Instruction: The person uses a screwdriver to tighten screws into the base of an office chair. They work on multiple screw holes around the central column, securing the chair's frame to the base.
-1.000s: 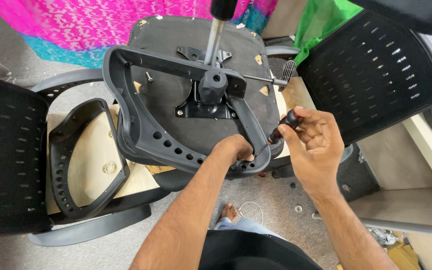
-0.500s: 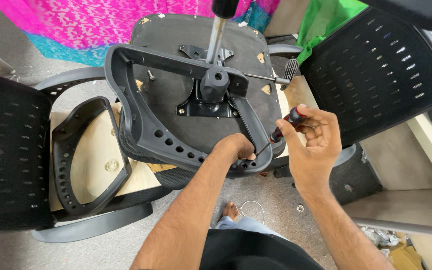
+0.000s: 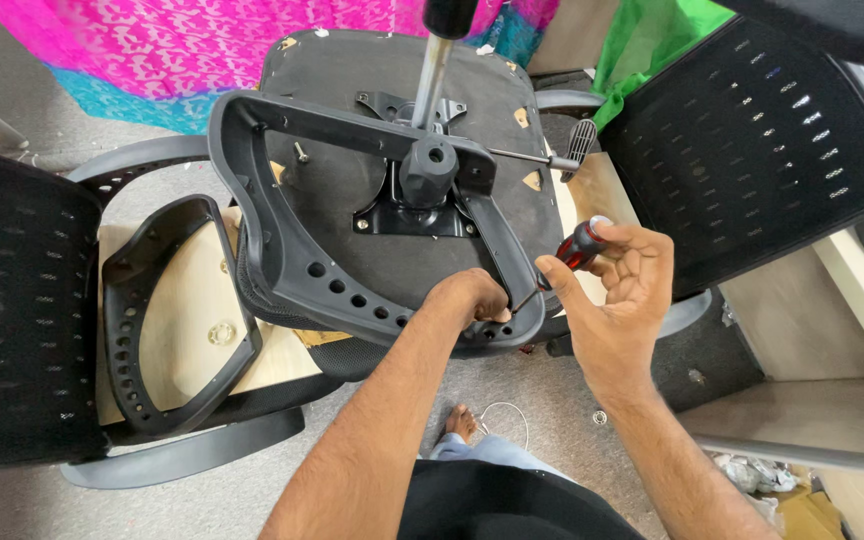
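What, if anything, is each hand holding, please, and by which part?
The right hand holds a red-and-black-handled screwdriver by its handle. The left hand grips the lower edge of the black plastic chair frame.

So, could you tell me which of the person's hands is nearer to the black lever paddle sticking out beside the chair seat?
Right. The right hand, holding a screwdriver, sits just below the lever paddle. The left hand grips the black frame lower down, farther away.

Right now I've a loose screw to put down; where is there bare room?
The bare seat underside, inside the black frame left of the metal plate, is free. So is the pale board within the second frame. It's crowded around the left hand and the right hand's screwdriver.
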